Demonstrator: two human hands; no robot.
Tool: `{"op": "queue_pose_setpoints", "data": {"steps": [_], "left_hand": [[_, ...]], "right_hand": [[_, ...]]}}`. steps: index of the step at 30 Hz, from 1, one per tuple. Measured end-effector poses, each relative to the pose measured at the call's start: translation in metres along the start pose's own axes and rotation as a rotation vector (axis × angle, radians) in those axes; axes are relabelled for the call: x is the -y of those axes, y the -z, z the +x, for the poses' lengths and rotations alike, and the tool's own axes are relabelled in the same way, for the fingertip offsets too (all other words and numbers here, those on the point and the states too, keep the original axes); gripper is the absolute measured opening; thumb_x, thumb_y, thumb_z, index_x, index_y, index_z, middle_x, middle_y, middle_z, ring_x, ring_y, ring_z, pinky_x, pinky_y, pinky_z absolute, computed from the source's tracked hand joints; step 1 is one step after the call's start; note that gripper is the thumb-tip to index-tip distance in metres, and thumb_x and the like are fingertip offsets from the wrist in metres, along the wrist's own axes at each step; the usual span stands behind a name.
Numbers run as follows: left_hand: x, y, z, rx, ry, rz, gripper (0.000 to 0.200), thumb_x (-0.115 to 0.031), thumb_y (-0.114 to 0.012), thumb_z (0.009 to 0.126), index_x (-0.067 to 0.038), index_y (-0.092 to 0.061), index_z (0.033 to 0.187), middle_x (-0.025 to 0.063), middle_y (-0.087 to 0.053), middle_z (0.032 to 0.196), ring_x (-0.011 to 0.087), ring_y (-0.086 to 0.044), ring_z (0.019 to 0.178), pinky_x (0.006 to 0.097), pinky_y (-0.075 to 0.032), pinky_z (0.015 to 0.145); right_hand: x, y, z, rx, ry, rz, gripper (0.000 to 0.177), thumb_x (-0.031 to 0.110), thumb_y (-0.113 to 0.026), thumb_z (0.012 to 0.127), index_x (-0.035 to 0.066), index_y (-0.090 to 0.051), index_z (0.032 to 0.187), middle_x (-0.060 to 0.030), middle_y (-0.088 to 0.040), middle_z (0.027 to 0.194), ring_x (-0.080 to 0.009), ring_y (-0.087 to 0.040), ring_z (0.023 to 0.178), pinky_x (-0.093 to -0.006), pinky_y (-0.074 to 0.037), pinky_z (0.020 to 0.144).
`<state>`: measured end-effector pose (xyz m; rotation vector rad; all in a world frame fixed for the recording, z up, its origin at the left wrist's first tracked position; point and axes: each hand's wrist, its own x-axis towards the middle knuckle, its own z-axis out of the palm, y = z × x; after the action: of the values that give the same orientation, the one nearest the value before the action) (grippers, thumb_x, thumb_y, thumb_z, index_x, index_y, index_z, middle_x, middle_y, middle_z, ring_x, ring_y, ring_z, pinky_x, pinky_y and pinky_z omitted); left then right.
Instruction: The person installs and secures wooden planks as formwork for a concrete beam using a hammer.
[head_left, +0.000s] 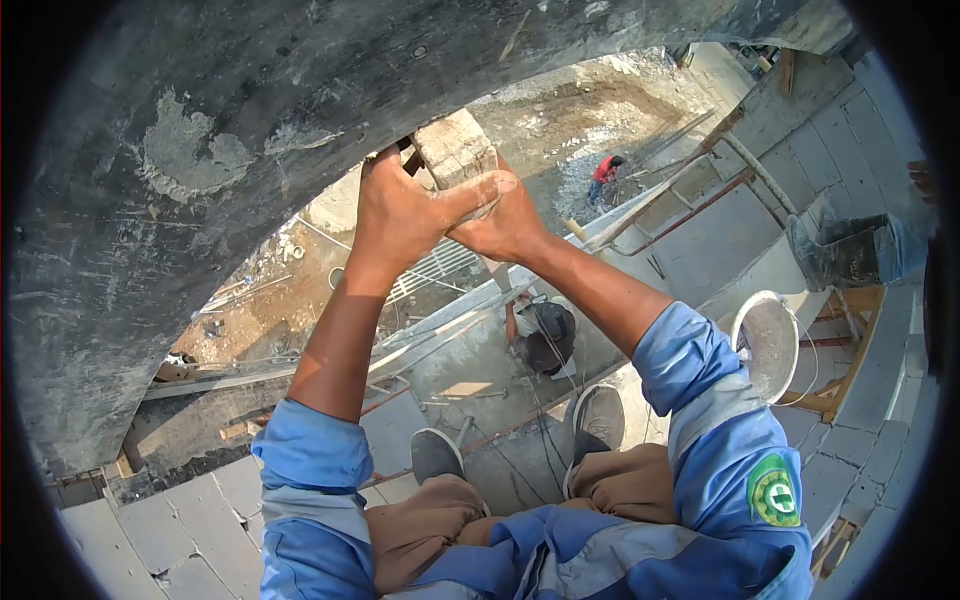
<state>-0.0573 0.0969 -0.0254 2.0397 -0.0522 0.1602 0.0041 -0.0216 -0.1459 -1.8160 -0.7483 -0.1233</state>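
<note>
Pale block (452, 143), near 12 o'clock, at edge of dark panel (290, 85). Right hand (503, 220), at block's 5 o'clock, curled around it. Left hand (402, 213), at 7 o'clock: thumb across right hand; fingertips hidden, grip cannot be told.

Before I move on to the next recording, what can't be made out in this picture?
Head view throughout:
Left hand: most fingers, hidden behind the hand itself.
Right hand: partly covered by the left thumb.
Pale block: lower end, covered by both hands.
Person in red: too small to tell what the hands hold.
Brownish thing at right: cut off by the dark lens border.
</note>
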Motion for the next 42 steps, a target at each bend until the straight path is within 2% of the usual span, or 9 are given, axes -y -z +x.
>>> {"op": "queue_pose_setpoints", "data": {"steps": [10, 12, 16, 30, 34, 37, 38, 40, 42], "left_hand": [[0.011, -0.009, -0.004, 0.006, -0.023, -0.016, 0.060, -0.016, -0.086, 0.070, 0.006, -0.054, 0.117, 0.0154, -0.066, 0.108, 0.0194, -0.066, 0.096, 0.0309, -0.052, 0.087], [0.017, -0.018, -0.012, -0.140, -0.281, 0.066, 0.072, -0.018, -0.087, 0.068, 0.004, -0.044, 0.122, 0.0158, -0.060, 0.112, 0.0214, -0.063, 0.102, 0.0328, -0.050, 0.090], [0.006, -0.024, -0.008, -0.088, -0.100, -0.058, 0.079, -0.021, -0.088, 0.068, 0.003, -0.039, 0.124, 0.0159, -0.057, 0.114, 0.0227, -0.061, 0.106, 0.0354, -0.049, 0.092], [0.008, -0.035, 0.008, 0.080, -0.115, -0.488, 0.077, -0.021, -0.091, 0.064, 0.004, -0.041, 0.118, 0.0161, -0.058, 0.112, 0.0230, -0.062, 0.104, 0.0340, -0.053, 0.089], [0.009, -0.036, 0.009, 0.091, 0.049, -0.412, 0.097, -0.025, -0.089, 0.061, 0.000, -0.034, 0.137, 0.0140, -0.052, 0.123, 0.0221, -0.056, 0.113, 0.0353, -0.048, 0.094], [0.016, -0.013, 0.017, 0.226, -0.199, -0.751, 0.082, -0.039, -0.082, 0.066, 0.005, -0.047, 0.125, 0.0165, -0.056, 0.119, 0.0288, -0.051, 0.119, 0.0354, -0.029, 0.111], [0.024, -0.005, 0.022, 0.220, -0.200, -0.747, 0.082, -0.039, -0.082, 0.066, 0.005, -0.047, 0.125, 0.0165, -0.056, 0.119, 0.0288, -0.051, 0.119, 0.0354, -0.029, 0.111], [0.049, 0.001, 0.035, 0.201, -0.197, -1.417, 0.064, -0.039, -0.067, 0.084, 0.003, -0.049, 0.128, 0.0123, -0.054, 0.133, 0.0250, -0.050, 0.124, 0.0364, -0.033, 0.112], [0.057, -0.006, 0.055, 0.081, -0.093, -1.414, 0.057, -0.035, -0.064, 0.088, 0.001, -0.049, 0.129, 0.0124, -0.053, 0.134, 0.0238, -0.050, 0.125, 0.0369, -0.035, 0.112]], "right_hand": [[0.011, 0.009, -0.013, -0.162, 0.086, -0.077, 0.089, 0.030, -0.082, 0.061, -0.009, -0.042, 0.132, -0.0277, -0.052, 0.124, -0.0419, -0.052, 0.118, -0.0426, -0.044, 0.099], [0.017, 0.014, -0.022, -0.167, 0.182, -0.049, 0.094, 0.030, -0.083, 0.061, -0.007, -0.039, 0.135, -0.0265, -0.051, 0.124, -0.0414, -0.051, 0.117, -0.0430, -0.044, 0.099], [0.007, 0.018, -0.016, -0.136, 0.164, -0.003, 0.094, 0.028, -0.082, 0.062, -0.004, -0.037, 0.137, -0.0249, -0.052, 0.123, -0.0407, -0.052, 0.117, -0.0428, -0.044, 0.098], [0.001, 0.036, -0.013, -0.052, 0.076, 0.077, 0.093, 0.026, -0.081, 0.058, -0.004, -0.040, 0.135, -0.0237, -0.055, 0.120, -0.0394, -0.057, 0.111, -0.0421, -0.047, 0.095], [-0.001, 0.041, -0.013, -0.033, 0.090, 0.132, 0.086, 0.024, -0.079, 0.060, -0.004, -0.043, 0.133, -0.0237, -0.056, 0.121, -0.0385, -0.057, 0.112, -0.0416, -0.047, 0.095], [0.004, 0.043, -0.011, -0.014, 0.094, 0.081, 0.083, 0.023, -0.078, 0.061, -0.004, -0.045, 0.132, -0.0235, -0.056, 0.122, -0.0375, -0.057, 0.113, -0.0413, -0.047, 0.096], [0.005, 0.044, -0.010, 0.006, 0.085, 0.030, 0.082, 0.024, -0.077, 0.062, -0.003, -0.045, 0.132, -0.0234, -0.057, 0.122, -0.0370, -0.058, 0.113, -0.0411, -0.046, 0.097], [0.004, 0.043, -0.010, -0.013, 0.091, 0.026, 0.082, 0.024, -0.077, 0.062, -0.002, -0.046, 0.133, -0.0230, -0.057, 0.121, -0.0367, -0.058, 0.112, -0.0408, -0.046, 0.098], [0.002, 0.043, -0.010, 0.001, 0.082, 0.017, 0.083, 0.025, -0.078, 0.062, -0.002, -0.046, 0.133, -0.0233, -0.058, 0.121, -0.0371, -0.058, 0.112, -0.0409, -0.046, 0.097]]}}
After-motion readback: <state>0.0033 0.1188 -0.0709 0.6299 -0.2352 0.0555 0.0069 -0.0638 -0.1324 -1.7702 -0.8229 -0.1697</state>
